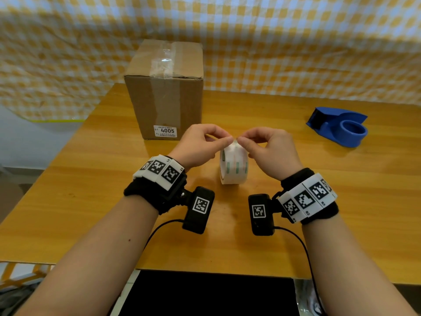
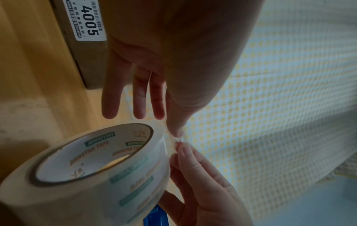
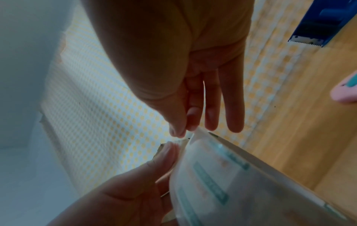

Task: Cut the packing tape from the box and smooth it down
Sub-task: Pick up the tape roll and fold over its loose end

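A roll of clear packing tape stands on edge at the middle of the wooden table. Both hands meet over its top. My left hand and my right hand each pinch the tape's loose end between thumb and forefinger, with the other fingers spread. The left wrist view shows the roll below my left hand. In the right wrist view my right hand pinches the film above the roll. The cardboard box, taped along its top seam, stands behind and to the left.
A blue tape dispenser lies on the right of the table, its toothed blade showing in the right wrist view. A pink object lies at that view's right edge. A checked cloth hangs behind the table.
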